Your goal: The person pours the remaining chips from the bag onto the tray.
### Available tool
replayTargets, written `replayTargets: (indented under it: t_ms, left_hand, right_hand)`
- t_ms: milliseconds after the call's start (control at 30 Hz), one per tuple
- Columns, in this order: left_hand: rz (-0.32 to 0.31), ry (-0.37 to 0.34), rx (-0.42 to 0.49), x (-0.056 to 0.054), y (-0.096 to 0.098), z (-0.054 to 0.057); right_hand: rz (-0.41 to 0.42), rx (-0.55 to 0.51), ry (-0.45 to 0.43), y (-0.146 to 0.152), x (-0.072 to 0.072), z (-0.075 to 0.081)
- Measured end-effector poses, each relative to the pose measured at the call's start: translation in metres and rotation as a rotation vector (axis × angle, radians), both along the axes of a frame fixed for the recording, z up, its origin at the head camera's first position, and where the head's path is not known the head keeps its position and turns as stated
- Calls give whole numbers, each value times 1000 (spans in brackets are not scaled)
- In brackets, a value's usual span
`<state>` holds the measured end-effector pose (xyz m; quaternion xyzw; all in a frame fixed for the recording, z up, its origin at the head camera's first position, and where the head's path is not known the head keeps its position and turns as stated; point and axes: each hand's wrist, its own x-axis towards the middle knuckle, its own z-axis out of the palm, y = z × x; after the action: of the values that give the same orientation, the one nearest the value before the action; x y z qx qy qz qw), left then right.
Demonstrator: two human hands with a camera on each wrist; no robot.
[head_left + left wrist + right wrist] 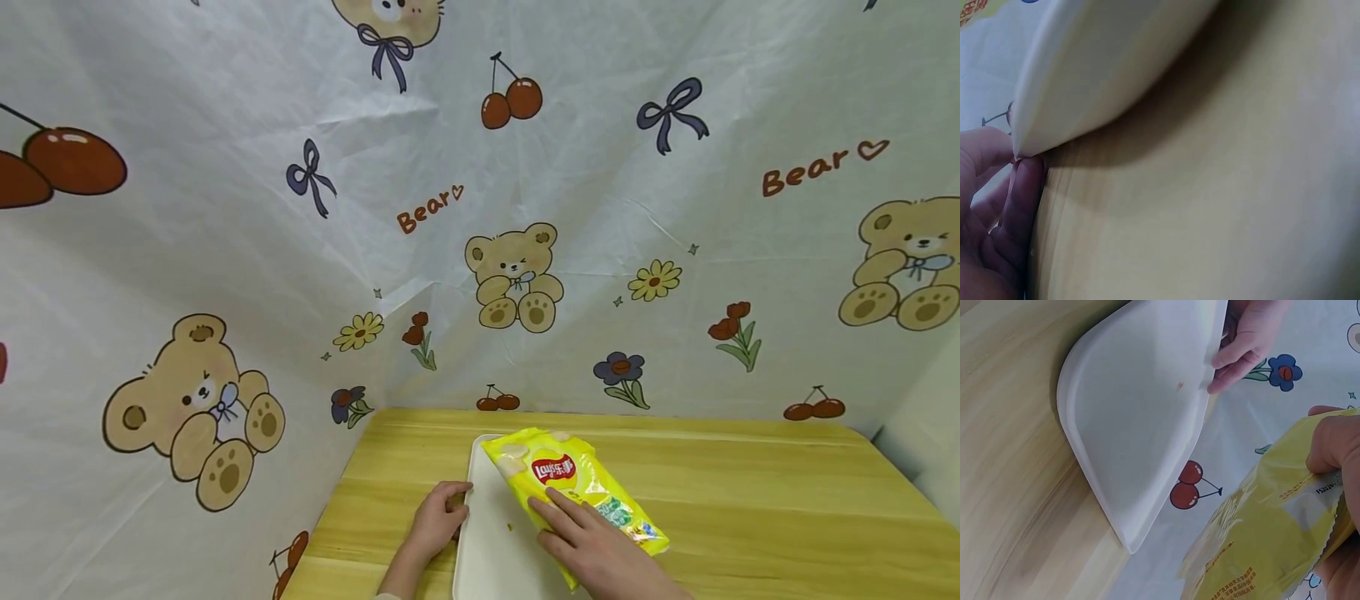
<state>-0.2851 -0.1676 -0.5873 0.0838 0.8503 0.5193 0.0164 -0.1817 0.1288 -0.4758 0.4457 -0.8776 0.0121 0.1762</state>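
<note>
A yellow Lay's chip bag (600,487) slants over the right side of a white tray (480,533), overlapping it in the head view. My right hand (592,554) grips the bag, with fingers spread across its printed front. Seen from the right wrist, the thumb of that hand (1338,453) presses on the back of the bag (1266,512), close to its crimped end. At the tray's left edge, my left hand (437,525) pinches the rim between thumb and fingers, as the left wrist view shows. One small brown crumb (1180,385) lies on the tray.
The tray stands on a light wood-grain table (780,500), which extends far to the right. Behind and to the left hangs a pale cloth (585,183) printed with bears, cherries, bows and flowers.
</note>
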Motion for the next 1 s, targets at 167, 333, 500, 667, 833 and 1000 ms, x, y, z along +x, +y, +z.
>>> replayTargets:
  t_ms: [167, 333, 500, 667, 833, 1000]
  left_hand:
    - [-4, 15, 5, 0, -2, -1]
    - [-6, 17, -3, -1, -2, -1]
    - [-7, 21, 0, 0, -2, -2]
    - [-13, 21, 5, 0, -1, -1]
    - [-18, 19, 2, 1, -2, -1]
    - [-8, 22, -18, 1, -1, -1]
  right_hand:
    - [5, -6, -23, -4, 0, 1]
    - [7, -15, -39, -6, 1, 0]
    - [16, -36, 3, -7, -1, -3]
    - [15, -65, 20, -8, -2, -5]
    - [6, -106, 18, -11, -2, -5]
    - [40, -141, 80, -13, -4, -5]
